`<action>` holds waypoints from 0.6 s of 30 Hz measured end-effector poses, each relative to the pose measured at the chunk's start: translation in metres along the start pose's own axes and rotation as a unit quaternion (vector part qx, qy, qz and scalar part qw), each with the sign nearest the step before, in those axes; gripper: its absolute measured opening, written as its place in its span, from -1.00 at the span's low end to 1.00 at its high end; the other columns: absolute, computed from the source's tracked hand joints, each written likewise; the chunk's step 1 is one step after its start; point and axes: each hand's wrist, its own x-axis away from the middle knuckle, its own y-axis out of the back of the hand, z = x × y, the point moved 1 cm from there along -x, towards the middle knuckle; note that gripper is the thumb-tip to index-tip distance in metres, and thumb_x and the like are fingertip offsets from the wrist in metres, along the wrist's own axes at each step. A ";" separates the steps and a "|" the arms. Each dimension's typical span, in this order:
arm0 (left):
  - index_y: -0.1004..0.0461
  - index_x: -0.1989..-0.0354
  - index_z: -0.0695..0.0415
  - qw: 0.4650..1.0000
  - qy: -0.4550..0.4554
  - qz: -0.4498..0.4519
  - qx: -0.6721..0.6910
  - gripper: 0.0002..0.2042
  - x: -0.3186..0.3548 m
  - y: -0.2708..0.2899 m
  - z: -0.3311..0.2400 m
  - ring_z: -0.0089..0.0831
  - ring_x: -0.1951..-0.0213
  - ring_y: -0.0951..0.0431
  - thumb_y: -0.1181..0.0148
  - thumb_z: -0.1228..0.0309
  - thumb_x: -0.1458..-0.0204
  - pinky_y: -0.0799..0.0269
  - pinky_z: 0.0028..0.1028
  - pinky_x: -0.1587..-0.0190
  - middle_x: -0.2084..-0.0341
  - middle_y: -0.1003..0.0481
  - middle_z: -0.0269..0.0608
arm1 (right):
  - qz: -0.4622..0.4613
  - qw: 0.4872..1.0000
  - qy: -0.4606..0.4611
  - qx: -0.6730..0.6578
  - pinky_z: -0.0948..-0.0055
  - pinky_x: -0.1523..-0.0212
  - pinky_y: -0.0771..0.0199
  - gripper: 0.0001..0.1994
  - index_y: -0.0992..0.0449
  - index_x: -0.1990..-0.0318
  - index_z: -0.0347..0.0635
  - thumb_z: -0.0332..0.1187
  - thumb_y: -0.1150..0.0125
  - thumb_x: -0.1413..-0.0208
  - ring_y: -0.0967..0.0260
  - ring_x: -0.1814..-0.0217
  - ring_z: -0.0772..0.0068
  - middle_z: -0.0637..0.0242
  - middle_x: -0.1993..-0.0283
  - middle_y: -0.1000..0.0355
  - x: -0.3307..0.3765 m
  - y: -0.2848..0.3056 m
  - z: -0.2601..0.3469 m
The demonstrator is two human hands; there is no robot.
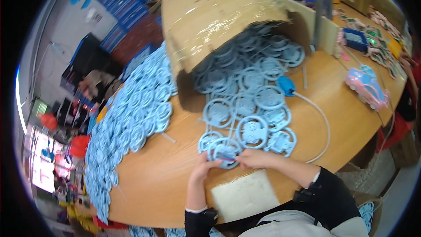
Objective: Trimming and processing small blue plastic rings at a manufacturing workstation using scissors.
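Observation:
A light blue plastic steering-wheel-shaped part (pixel 222 145) lies at the table's front, at the near edge of a spread of like parts. My left hand (pixel 202 166) grips its left rim, thumb over the front. From the right, my right hand (pixel 254 159) reaches in with its fingers closed on a thin blue and reddish tool (pixel 228 158), which lies across the part. The tool's kind is too small and blurred to tell. Just beyond my hands lie more wheel parts (pixel 252 131), some overlapping.
A tipped cardboard box (pixel 210 13) spills blue parts toward me. A large heap of them (pixel 136 109) covers the table's left side. A white sheet (pixel 245 195) lies at the front edge. To the right are a blue device with a white cable (pixel 286 86) and a pink toy car (pixel 367 88).

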 end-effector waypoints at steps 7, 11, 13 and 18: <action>-0.33 0.22 0.22 1.000 0.002 -0.017 -0.006 -0.64 0.010 0.007 -0.004 -0.53 0.30 -0.39 -0.18 0.54 0.31 -0.30 -0.56 0.24 0.35 -0.41 -0.28 | 0.010 0.998 -0.051 0.032 0.41 0.51 -0.26 -0.56 -0.45 0.66 -0.24 -0.12 0.18 -0.03 -0.29 0.60 0.33 0.20 0.67 -0.35 -0.004 -0.006 0.014; -0.33 0.21 0.20 1.000 -0.019 -0.020 0.008 -0.59 -0.004 0.002 0.008 -0.49 0.30 -0.40 -0.21 0.55 0.36 -0.30 -0.52 0.22 0.34 -0.41 -0.28 | -0.020 0.999 -0.005 0.025 0.36 0.49 -0.28 -0.57 -0.44 0.65 -0.26 -0.13 0.19 -0.02 -0.33 0.56 0.30 0.17 0.66 -0.36 -0.001 -0.004 -0.002; -0.32 0.20 0.20 0.999 -0.028 -0.033 0.022 -0.57 0.000 0.004 0.009 -0.46 0.28 -0.40 -0.21 0.56 0.38 -0.30 -0.48 0.19 0.33 -0.41 -0.27 | -0.018 0.998 0.008 0.053 0.38 0.49 -0.29 -0.57 -0.43 0.65 -0.23 -0.11 0.19 -0.04 -0.33 0.55 0.37 0.21 0.64 -0.37 -0.004 -0.006 0.002; -0.31 0.23 0.25 0.997 -0.041 -0.065 0.027 -0.57 0.012 -0.004 -0.005 -0.39 0.29 -0.43 -0.19 0.55 0.41 -0.32 -0.43 0.18 0.34 -0.42 -0.21 | -0.030 0.999 0.042 -0.009 0.36 0.47 -0.30 -0.56 -0.42 0.69 -0.30 -0.16 0.19 -0.02 -0.34 0.57 0.27 0.18 0.65 -0.38 -0.015 -0.014 0.002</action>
